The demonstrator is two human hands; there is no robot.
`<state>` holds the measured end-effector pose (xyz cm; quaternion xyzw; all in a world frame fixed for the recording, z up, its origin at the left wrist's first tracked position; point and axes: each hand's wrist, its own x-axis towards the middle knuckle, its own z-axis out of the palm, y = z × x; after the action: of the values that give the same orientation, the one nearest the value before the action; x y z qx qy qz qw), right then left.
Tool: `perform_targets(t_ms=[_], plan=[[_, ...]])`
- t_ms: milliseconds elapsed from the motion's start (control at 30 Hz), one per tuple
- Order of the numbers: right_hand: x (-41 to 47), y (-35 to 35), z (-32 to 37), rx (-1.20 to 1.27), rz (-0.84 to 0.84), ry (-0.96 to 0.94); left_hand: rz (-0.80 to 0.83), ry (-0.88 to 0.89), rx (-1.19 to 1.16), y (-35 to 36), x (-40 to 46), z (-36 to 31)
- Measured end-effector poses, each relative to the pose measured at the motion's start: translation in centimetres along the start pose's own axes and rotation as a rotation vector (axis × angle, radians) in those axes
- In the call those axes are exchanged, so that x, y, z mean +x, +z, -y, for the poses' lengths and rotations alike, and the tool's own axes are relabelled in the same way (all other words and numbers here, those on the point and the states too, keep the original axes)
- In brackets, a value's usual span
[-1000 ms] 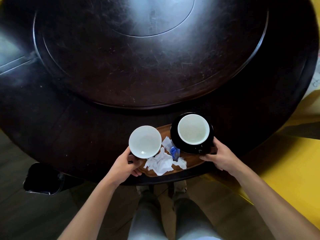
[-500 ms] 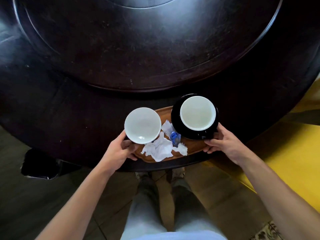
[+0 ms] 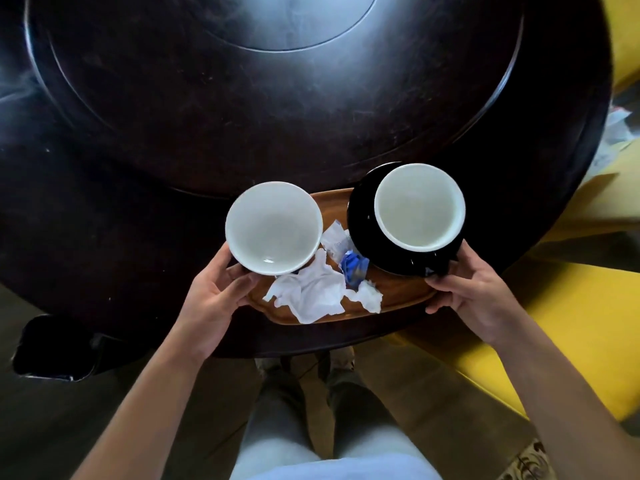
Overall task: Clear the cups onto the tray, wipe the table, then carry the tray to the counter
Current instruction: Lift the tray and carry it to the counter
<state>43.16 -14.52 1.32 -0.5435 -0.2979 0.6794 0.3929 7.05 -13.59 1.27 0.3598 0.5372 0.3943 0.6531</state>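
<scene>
An oval wooden tray (image 3: 398,295) is held over the near edge of the dark round table (image 3: 173,140). On its left end stands a white-lined cup (image 3: 273,227). At the right end a second white-lined cup (image 3: 419,206) sits on a black saucer (image 3: 363,233). Between them lie crumpled white tissue (image 3: 311,296) and a blue wrapper (image 3: 354,268). My left hand (image 3: 214,292) grips the tray's left end under the cup. My right hand (image 3: 474,292) grips the right end beside the saucer.
A raised turntable (image 3: 270,81) fills the table's middle. A yellow seat (image 3: 571,323) lies to the right. A dark stool (image 3: 55,344) stands at the lower left. My legs (image 3: 329,427) are below the tray, on a brown floor.
The tray with both cups appears larger and closer to me than before, both hands still holding its ends. The view has shifted over the table.
</scene>
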Motion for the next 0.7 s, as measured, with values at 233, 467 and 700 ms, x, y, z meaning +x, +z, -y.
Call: perform_targets(t_ms=[233,467,700], plan=[[-2.7,1.2,3.9,-0.034,-0.017,-0.093,0.032,0.087,-0.073,0.8,-0.3,-4.8],[-5.2,2.1,8.7,-0.119,-0.033,-0.210,0.075,0.161,-0.015,1.7,-1.0,-9.1],[-6.9,1.4,13.0,-0.186,-0.008,-0.281,0.088,0.243,-0.018,3.9,-2.3,-12.2]])
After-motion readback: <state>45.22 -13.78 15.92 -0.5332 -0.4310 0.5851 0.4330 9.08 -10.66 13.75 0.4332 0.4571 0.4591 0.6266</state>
